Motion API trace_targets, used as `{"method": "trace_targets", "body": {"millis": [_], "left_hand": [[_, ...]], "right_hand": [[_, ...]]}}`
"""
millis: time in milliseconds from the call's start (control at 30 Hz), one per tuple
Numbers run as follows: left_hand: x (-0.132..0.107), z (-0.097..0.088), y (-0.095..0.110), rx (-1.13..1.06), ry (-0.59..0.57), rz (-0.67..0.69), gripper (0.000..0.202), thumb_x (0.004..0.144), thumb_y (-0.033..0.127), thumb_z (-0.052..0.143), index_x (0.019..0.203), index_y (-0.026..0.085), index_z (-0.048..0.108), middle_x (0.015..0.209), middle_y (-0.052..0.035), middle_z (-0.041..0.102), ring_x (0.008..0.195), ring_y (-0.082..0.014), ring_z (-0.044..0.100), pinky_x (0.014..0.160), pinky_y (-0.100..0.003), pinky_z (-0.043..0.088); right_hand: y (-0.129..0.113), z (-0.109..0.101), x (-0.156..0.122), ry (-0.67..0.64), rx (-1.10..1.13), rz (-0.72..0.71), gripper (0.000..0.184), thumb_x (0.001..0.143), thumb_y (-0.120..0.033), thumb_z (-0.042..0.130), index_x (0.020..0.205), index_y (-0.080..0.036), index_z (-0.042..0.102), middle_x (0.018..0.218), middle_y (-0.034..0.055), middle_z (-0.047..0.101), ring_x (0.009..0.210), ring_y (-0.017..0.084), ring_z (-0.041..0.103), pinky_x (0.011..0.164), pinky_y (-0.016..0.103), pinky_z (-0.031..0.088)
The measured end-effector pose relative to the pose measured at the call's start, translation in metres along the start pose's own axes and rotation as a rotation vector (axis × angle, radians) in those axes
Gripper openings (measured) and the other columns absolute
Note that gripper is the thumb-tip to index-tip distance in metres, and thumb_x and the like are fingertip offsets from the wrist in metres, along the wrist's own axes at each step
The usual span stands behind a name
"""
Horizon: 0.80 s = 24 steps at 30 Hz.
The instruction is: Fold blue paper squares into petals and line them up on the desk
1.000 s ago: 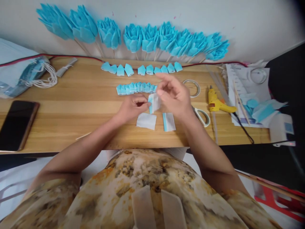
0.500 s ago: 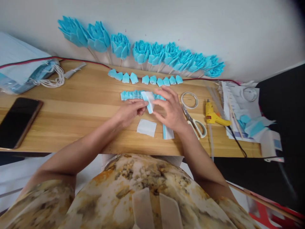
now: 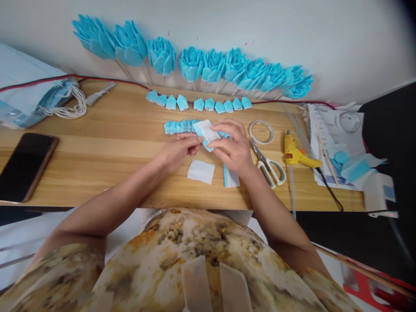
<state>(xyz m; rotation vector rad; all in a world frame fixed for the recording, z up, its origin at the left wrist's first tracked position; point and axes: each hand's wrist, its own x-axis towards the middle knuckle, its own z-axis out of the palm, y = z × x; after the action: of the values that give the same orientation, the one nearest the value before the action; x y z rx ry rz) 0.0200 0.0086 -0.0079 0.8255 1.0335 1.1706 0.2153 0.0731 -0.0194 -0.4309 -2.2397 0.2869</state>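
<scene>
White piece handheld, bag of fabric

Soft, fairly even light lays a pale sheen on the desk; fine detail smears, the upper-right corner blackens.

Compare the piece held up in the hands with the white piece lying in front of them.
The held piece is raised at a slant between the left hand and right hand; the white piece lies flat on the table.
The held piece shows a blue band along one side; the white piece shows only white.
The right hand's fingers partly cover the held piece; the white piece is uncovered.
Both have a white face.
</scene>
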Motion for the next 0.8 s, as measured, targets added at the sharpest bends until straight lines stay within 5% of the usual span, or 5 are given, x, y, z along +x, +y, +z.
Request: {"method": "trace_targets", "body": {"millis": [467,633,800], "left_hand": [[-0.002,0.000,-0.001,0.338,0.099,0.138,0.039,0.077,0.040,0.070,0.049,0.018,0.054,0.052,0.0018,0.047,0.055,-0.0098,0.039,0.056,-0.027,0.030],[-0.003,0.000,0.001,0.402,0.082,0.160,0.041,0.078,0.041,0.071,0.049,0.018,0.055,0.054,0.0016,0.047,0.056,-0.0100,0.039,0.058,-0.027,0.031],[-0.003,-0.003,-0.004,0.395,0.061,0.157,0.041,0.079,0.046,0.073,0.052,0.018,0.059,0.054,0.0014,0.048,0.057,-0.0105,0.041,0.058,-0.027,0.032]], "right_hand": [[-0.009,0.002,0.000,0.014,0.388,0.499,0.012,0.094,-0.034,0.064,0.095,-0.026,0.073,0.129,0.0058,0.071,0.125,0.023,0.064,0.108,0.046,0.049],[-0.007,0.008,-0.001,0.048,0.619,0.700,0.016,0.086,-0.039,0.070,0.088,-0.023,0.068,0.111,0.0053,0.075,0.110,0.021,0.069,0.096,0.038,0.054],[-0.004,0.010,-0.001,0.088,0.626,0.788,0.020,0.080,-0.040,0.074,0.084,-0.021,0.068,0.085,0.0004,0.069,0.080,0.014,0.062,0.076,0.030,0.052]]}}
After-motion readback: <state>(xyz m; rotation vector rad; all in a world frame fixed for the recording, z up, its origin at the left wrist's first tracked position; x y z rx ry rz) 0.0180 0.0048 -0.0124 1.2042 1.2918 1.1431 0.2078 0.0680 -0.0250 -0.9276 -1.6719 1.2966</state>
